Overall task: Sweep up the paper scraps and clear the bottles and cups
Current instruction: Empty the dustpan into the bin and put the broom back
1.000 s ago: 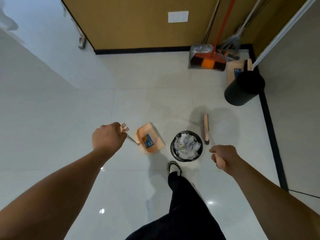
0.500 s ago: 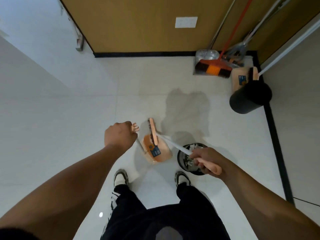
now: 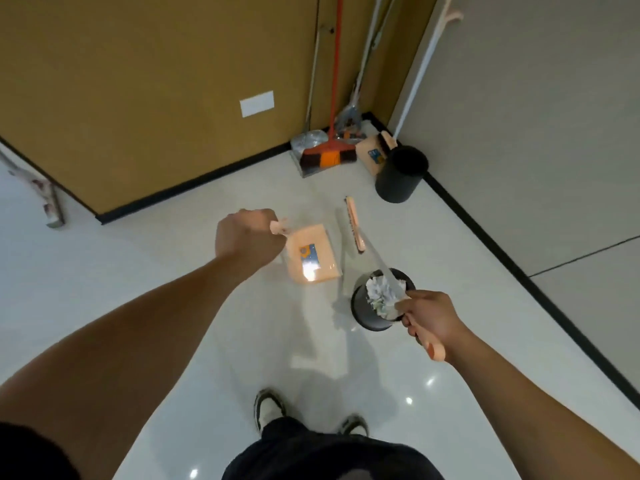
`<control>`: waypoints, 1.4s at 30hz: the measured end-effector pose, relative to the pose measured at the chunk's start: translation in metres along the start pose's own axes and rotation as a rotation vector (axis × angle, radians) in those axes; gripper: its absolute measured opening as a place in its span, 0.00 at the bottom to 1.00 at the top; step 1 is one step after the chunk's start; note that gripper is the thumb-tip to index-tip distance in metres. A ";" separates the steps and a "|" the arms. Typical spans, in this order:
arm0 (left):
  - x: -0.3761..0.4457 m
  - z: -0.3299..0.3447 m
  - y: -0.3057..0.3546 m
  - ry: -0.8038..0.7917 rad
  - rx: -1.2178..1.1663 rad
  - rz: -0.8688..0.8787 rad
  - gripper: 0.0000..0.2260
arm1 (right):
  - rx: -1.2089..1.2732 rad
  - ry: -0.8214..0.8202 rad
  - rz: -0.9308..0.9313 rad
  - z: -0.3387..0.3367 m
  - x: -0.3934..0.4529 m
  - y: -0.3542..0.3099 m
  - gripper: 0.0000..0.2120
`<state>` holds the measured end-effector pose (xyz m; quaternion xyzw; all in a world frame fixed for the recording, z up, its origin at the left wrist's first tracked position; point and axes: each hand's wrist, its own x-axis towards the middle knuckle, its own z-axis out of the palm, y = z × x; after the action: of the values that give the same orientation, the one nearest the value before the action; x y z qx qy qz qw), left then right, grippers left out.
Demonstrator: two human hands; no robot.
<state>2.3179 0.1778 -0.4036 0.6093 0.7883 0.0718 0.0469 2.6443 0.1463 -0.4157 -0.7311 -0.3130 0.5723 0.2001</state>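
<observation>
My left hand (image 3: 247, 237) grips the handle top of an orange dustpan (image 3: 313, 256), which hangs over the white floor in front of me. My right hand (image 3: 429, 315) grips the peach handle of a long broom; its shaft runs up-left to the broom head (image 3: 355, 223), just right of the dustpan. A small black bin (image 3: 372, 318) stuffed with crumpled paper scraps (image 3: 381, 292) stands on the floor under the broom shaft, right beside my right hand.
A larger black bin (image 3: 400, 174) stands in the far corner with a second orange dustpan (image 3: 372, 155), a red-handled broom (image 3: 329, 157) and a metal dustpan (image 3: 304, 147) against the brown wall. My shoes (image 3: 268, 408) are near the bottom.
My view has tilted up toward the corner. The broom head has come off the dustpan and now sits to its right. Both hands keep their grips.
</observation>
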 end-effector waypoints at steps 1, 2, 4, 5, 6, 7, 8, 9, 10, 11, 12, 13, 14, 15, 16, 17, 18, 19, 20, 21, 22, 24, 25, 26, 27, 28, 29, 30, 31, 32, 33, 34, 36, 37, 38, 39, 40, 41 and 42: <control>0.000 -0.010 0.004 0.033 0.011 0.057 0.10 | 0.022 0.037 -0.040 -0.005 -0.008 0.006 0.04; 0.001 -0.021 0.011 0.069 0.012 0.114 0.11 | 0.043 0.074 -0.074 -0.012 -0.017 0.013 0.03; 0.002 -0.041 0.032 0.133 -0.018 0.199 0.11 | 0.089 0.140 -0.118 -0.030 -0.037 0.029 0.03; 0.001 -0.052 0.045 0.156 -0.031 0.230 0.10 | 0.119 0.169 -0.132 -0.042 -0.047 0.037 0.08; -0.001 -0.063 0.059 0.177 -0.034 0.269 0.09 | 0.149 0.192 -0.143 -0.054 -0.056 0.045 0.11; -0.005 -0.072 0.074 0.193 -0.021 0.325 0.09 | 0.187 0.215 -0.151 -0.067 -0.066 0.052 0.14; -0.009 -0.079 0.089 0.205 0.005 0.399 0.09 | 0.217 0.235 -0.152 -0.080 -0.076 0.060 0.17; -0.014 -0.085 0.104 0.216 0.041 0.484 0.09 | 0.251 0.252 -0.151 -0.092 -0.087 0.066 0.20; -0.020 -0.091 0.118 0.231 0.083 0.569 0.09 | 0.280 0.262 -0.150 -0.103 -0.097 0.073 0.22; -0.026 -0.097 0.131 0.251 0.123 0.646 0.08 | 0.303 0.266 -0.150 -0.112 -0.108 0.080 0.22; -0.034 -0.102 0.141 0.272 0.155 0.717 0.08 | 0.317 0.271 -0.147 -0.118 -0.117 0.087 0.22; -0.043 -0.106 0.148 0.283 0.185 0.785 0.07 | 0.332 0.278 -0.141 -0.122 -0.126 0.094 0.23; -0.053 -0.108 0.152 0.279 0.212 0.852 0.07 | 0.350 0.284 -0.136 -0.124 -0.133 0.101 0.23; -0.063 -0.109 0.154 0.266 0.231 0.914 0.07 | 0.369 0.286 -0.130 -0.125 -0.139 0.108 0.23; -0.073 -0.110 0.154 0.256 0.246 0.976 0.06 | 0.386 0.285 -0.121 -0.126 -0.144 0.115 0.23; -0.083 -0.110 0.155 0.254 0.260 1.039 0.05 | 0.398 0.282 -0.109 -0.126 -0.149 0.121 0.23; -0.092 -0.110 0.155 0.256 0.272 1.096 0.03 | 0.408 0.281 -0.098 -0.127 -0.153 0.127 0.23; -0.101 -0.110 0.156 0.252 0.282 1.141 0.01 | 0.422 0.281 -0.091 -0.128 -0.156 0.133 0.23; -0.110 -0.110 0.158 0.238 0.291 1.177 0.00 | 0.440 0.280 -0.085 -0.129 -0.159 0.140 0.22; -0.117 -0.108 0.159 0.218 0.306 1.204 0.01 | 0.460 0.280 -0.079 -0.130 -0.161 0.146 0.22; -0.124 -0.104 0.160 0.201 0.323 1.230 0.02 | 0.476 0.273 -0.071 -0.130 -0.163 0.152 0.21; -0.138 -0.098 0.164 0.189 0.332 1.276 0.03 | 0.501 0.257 -0.059 -0.131 -0.166 0.163 0.20; -0.145 -0.096 0.166 0.181 0.339 1.294 0.03 | 0.512 0.254 -0.056 -0.130 -0.168 0.168 0.20; -0.151 -0.094 0.169 0.172 0.351 1.315 0.03 | 0.521 0.251 -0.054 -0.129 -0.170 0.174 0.20; -0.157 -0.093 0.171 0.161 0.372 1.337 0.04 | 0.531 0.247 -0.053 -0.129 -0.172 0.178 0.21; -0.161 -0.092 0.174 0.155 0.396 1.360 0.05 | 0.539 0.243 -0.053 -0.129 -0.173 0.182 0.22; -0.163 -0.093 0.175 0.153 0.418 1.380 0.06 | 0.545 0.243 -0.054 -0.129 -0.175 0.185 0.22; -0.165 -0.093 0.176 0.157 0.431 1.394 0.07 | 0.550 0.243 -0.053 -0.130 -0.176 0.187 0.22; -0.165 -0.095 0.177 0.163 0.434 1.401 0.07 | 0.555 0.242 -0.050 -0.131 -0.176 0.188 0.22; -0.165 -0.095 0.177 0.169 0.432 1.406 0.07 | 0.559 0.239 -0.045 -0.133 -0.177 0.189 0.19; -0.165 -0.097 0.178 0.170 0.431 1.411 0.07 | 0.562 0.235 -0.041 -0.135 -0.178 0.189 0.17; -0.165 -0.098 0.179 0.170 0.430 1.417 0.07 | 0.564 0.233 -0.041 -0.137 -0.179 0.188 0.14; -0.163 -0.101 0.183 0.175 0.414 1.416 0.07 | 0.563 0.233 -0.054 -0.141 -0.180 0.186 0.10; -0.161 -0.103 0.186 0.181 0.397 1.404 0.06 | 0.564 0.233 -0.067 -0.143 -0.181 0.183 0.09; -0.158 -0.105 0.190 0.193 0.377 1.387 0.06 | 0.571 0.232 -0.082 -0.145 -0.182 0.178 0.08; -0.154 -0.108 0.196 0.211 0.355 1.373 0.06 | 0.586 0.231 -0.097 -0.148 -0.184 0.172 0.08; -0.150 -0.110 0.203 0.232 0.337 1.365 0.05 | 0.605 0.233 -0.108 -0.151 -0.185 0.164 0.09; -0.145 -0.113 0.211 0.257 0.321 1.362 0.04 | 0.617 0.242 -0.113 -0.155 -0.187 0.155 0.10; -0.140 -0.116 0.220 0.283 0.312 1.365 0.02 | 0.622 0.256 -0.116 -0.160 -0.190 0.144 0.10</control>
<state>2.5445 0.0899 -0.2538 0.9513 0.2304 0.0499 -0.1989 2.8031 -0.0782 -0.3322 -0.6819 -0.1370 0.5316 0.4834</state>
